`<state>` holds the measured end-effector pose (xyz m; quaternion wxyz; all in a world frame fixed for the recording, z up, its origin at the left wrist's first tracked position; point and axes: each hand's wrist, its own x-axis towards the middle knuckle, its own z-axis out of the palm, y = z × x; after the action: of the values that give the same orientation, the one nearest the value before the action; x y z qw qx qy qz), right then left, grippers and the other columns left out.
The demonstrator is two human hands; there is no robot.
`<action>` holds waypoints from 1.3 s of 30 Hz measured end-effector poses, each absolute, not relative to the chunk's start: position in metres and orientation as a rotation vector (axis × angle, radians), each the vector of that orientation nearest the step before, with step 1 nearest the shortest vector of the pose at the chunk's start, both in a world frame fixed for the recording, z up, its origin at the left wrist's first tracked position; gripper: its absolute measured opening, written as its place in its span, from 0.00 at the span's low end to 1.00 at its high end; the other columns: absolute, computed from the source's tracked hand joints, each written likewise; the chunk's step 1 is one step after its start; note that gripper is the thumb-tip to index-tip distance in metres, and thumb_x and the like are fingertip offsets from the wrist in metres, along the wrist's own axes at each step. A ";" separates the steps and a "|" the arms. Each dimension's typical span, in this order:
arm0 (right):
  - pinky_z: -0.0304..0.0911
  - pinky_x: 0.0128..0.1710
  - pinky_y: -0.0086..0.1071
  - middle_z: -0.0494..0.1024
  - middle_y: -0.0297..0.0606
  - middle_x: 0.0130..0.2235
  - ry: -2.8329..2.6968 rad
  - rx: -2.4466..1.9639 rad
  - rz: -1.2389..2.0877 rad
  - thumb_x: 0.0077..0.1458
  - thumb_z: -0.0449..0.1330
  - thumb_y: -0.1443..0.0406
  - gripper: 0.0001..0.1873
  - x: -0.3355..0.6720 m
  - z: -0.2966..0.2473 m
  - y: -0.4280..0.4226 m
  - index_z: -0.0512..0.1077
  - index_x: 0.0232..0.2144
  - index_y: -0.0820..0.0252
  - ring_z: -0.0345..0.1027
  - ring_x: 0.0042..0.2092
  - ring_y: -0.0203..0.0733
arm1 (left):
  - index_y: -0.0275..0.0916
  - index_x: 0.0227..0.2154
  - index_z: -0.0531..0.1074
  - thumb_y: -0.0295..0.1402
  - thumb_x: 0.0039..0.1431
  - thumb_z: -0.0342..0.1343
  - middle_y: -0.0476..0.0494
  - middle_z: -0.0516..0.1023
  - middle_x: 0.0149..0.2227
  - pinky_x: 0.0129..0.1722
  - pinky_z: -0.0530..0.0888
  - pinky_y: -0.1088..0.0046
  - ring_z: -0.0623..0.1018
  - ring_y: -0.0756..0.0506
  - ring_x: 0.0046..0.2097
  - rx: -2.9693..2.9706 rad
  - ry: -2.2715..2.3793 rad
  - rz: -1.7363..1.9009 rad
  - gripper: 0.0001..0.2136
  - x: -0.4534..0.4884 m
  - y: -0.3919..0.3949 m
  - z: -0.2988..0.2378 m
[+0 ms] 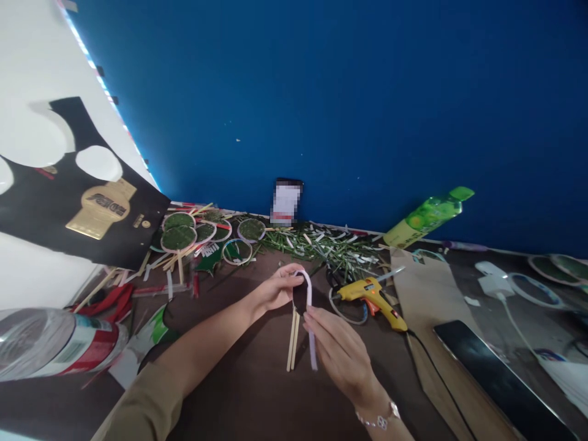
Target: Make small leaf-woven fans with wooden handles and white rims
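Observation:
In the middle of the view, a small dark oval piece (300,298) has two thin wooden sticks (292,349) extending down from it. A pale pink strip (308,288) curves over its top and along its right edge, with the loose end hanging below. My left hand (281,286) is closed on the top left of the oval piece, thumb pressed near the strip. With fingertips pinched, my right hand (337,346) grips the strip at the lower right edge. A yellow glue gun (379,300) lies to the right of my hands on the brown table (248,386).
Several round green pieces with pale rims (179,237) lie at back left, beside a heap of green strips (321,245). A phone (287,202) leans on the blue wall. A green bottle (427,219), cardboard (425,294) and dark phone (496,380) are right; a large plastic jar (59,343) is left.

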<state>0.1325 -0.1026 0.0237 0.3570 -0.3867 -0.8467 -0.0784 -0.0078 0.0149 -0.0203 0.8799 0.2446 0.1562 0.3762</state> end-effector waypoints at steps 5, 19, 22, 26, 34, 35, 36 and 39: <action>0.67 0.48 0.36 0.74 0.42 0.47 -2.225 -0.999 -0.247 0.52 0.55 0.77 0.29 0.130 0.026 -0.105 0.59 0.56 0.61 0.68 0.49 0.42 | 0.37 0.29 0.70 0.27 0.38 0.66 0.51 0.73 0.23 0.31 0.67 0.76 0.73 0.52 0.27 0.515 0.266 0.792 0.13 -0.008 0.015 -0.023; 0.65 0.43 0.35 0.76 0.42 0.45 -2.241 -0.981 -0.317 0.55 0.52 0.76 0.19 0.127 0.027 -0.107 0.67 0.49 0.64 0.69 0.45 0.40 | 0.38 0.27 0.68 0.29 0.40 0.65 0.52 0.70 0.20 0.33 0.66 0.75 0.74 0.50 0.29 0.530 0.180 0.756 0.12 -0.009 0.015 -0.024; 0.66 0.43 0.36 0.76 0.42 0.46 -2.233 -0.983 -0.315 0.54 0.53 0.76 0.20 0.128 0.027 -0.107 0.66 0.50 0.63 0.69 0.44 0.41 | 0.38 0.27 0.68 0.29 0.39 0.66 0.52 0.70 0.20 0.33 0.66 0.75 0.73 0.50 0.29 0.534 0.199 0.761 0.13 -0.009 0.015 -0.023; 0.66 0.42 0.35 0.76 0.41 0.45 -2.235 -0.984 -0.298 0.55 0.52 0.75 0.23 0.129 0.026 -0.108 0.63 0.53 0.60 0.69 0.44 0.40 | 0.38 0.28 0.68 0.29 0.39 0.66 0.52 0.71 0.22 0.33 0.66 0.73 0.73 0.50 0.29 0.546 0.249 0.763 0.13 -0.009 0.015 -0.023; 0.67 0.45 0.35 0.74 0.42 0.47 -2.174 -1.010 -0.295 0.53 0.52 0.77 0.29 0.131 0.019 -0.110 0.57 0.57 0.60 0.68 0.48 0.41 | 0.38 0.29 0.67 0.30 0.41 0.65 0.51 0.71 0.23 0.33 0.67 0.72 0.73 0.50 0.29 0.534 0.272 0.764 0.13 -0.010 0.015 -0.022; 0.67 0.45 0.35 0.74 0.43 0.48 -2.160 -1.015 -0.319 0.52 0.52 0.77 0.30 0.131 0.017 -0.111 0.56 0.58 0.61 0.68 0.47 0.41 | 0.38 0.29 0.67 0.30 0.40 0.65 0.51 0.71 0.23 0.33 0.67 0.72 0.73 0.50 0.29 0.527 0.267 0.764 0.13 -0.010 0.015 -0.021; 0.67 0.45 0.35 0.74 0.43 0.48 -2.140 -1.022 -0.348 0.51 0.53 0.77 0.31 0.131 0.016 -0.110 0.56 0.58 0.61 0.68 0.47 0.41 | 0.38 0.29 0.67 0.30 0.40 0.65 0.52 0.71 0.23 0.33 0.67 0.73 0.73 0.50 0.29 0.518 0.259 0.763 0.13 -0.010 0.015 -0.021; 0.67 0.43 0.34 0.74 0.45 0.47 -2.025 -1.063 -0.465 0.48 0.57 0.77 0.33 0.136 0.018 -0.104 0.57 0.57 0.61 0.69 0.45 0.42 | 0.38 0.28 0.67 0.29 0.39 0.66 0.53 0.69 0.22 0.34 0.68 0.74 0.73 0.52 0.29 0.469 0.238 0.780 0.14 -0.010 0.014 -0.018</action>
<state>0.1358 -0.1035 0.0179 0.3931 -0.4189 -0.7978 -0.1830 -0.0098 0.0142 -0.0177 0.8914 0.2260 0.1147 0.3758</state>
